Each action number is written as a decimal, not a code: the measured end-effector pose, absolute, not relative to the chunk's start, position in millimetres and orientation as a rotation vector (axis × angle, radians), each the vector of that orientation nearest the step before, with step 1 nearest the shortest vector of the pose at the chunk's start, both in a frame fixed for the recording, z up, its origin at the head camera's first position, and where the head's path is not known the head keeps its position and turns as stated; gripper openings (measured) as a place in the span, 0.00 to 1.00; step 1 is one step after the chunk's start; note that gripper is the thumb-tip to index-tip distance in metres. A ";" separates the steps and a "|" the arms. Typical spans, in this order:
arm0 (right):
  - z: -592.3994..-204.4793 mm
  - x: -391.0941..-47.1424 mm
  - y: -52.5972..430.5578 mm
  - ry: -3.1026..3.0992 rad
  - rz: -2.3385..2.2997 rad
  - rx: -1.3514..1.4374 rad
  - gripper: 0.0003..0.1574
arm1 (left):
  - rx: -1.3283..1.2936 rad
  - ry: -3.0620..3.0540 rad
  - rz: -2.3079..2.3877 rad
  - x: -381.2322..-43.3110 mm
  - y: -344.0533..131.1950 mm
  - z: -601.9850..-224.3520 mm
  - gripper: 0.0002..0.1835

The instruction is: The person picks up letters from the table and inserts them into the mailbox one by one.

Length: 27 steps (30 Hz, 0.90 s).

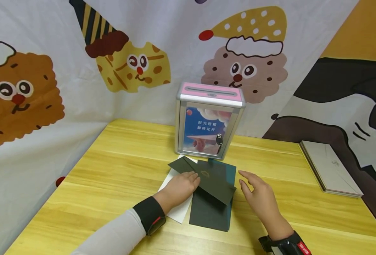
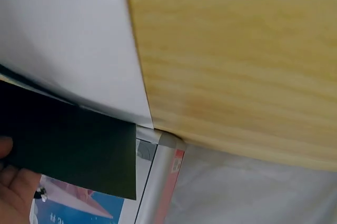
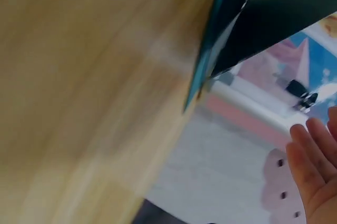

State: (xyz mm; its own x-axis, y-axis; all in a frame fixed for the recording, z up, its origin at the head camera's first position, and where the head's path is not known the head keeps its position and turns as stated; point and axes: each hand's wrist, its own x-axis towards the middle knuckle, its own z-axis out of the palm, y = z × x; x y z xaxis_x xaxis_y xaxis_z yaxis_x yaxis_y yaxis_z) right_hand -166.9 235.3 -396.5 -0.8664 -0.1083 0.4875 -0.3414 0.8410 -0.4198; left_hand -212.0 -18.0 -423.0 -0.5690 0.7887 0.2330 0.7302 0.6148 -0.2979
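Note:
My left hand (image 1: 182, 185) pinches a dark green envelope (image 1: 211, 182) with a small gold mark; the left wrist view shows the thumb and curled fingers (image 2: 21, 184) at its edge. The envelope is raised at a slant above other envelopes. Under it lie a black envelope (image 1: 207, 216), a teal envelope (image 1: 231, 173) partly covered, and a white envelope (image 1: 179, 211) below my left hand. My right hand (image 1: 260, 193) is held just right of the stack, holding nothing, its fingers extended and apart from the envelopes; the right wrist view shows its fingers (image 3: 310, 155) relaxed.
A pink-topped metal box (image 1: 210, 120) with a slot in its lid and a keyed lock (image 1: 219, 139) stands upright behind the envelopes. At the right lies a stack of pale envelopes or cards (image 1: 331, 168) on the wooden table (image 1: 111, 170). A printed cloth (image 1: 89, 88) hangs behind.

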 end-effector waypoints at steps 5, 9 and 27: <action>-403.4 -178.7 245.4 -2.689 0.905 0.257 0.19 | -1.241 -2.409 0.154 -205.9 -29.0 -417.4 0.16; -406.8 -186.6 249.5 -2.800 1.044 0.229 0.22 | -1.265 -2.271 0.082 -197.3 -41.0 -411.4 0.18; -401.3 -188.7 224.5 -2.893 1.608 0.411 0.23 | -1.361 -1.685 0.081 -186.6 -58.7 -401.9 0.16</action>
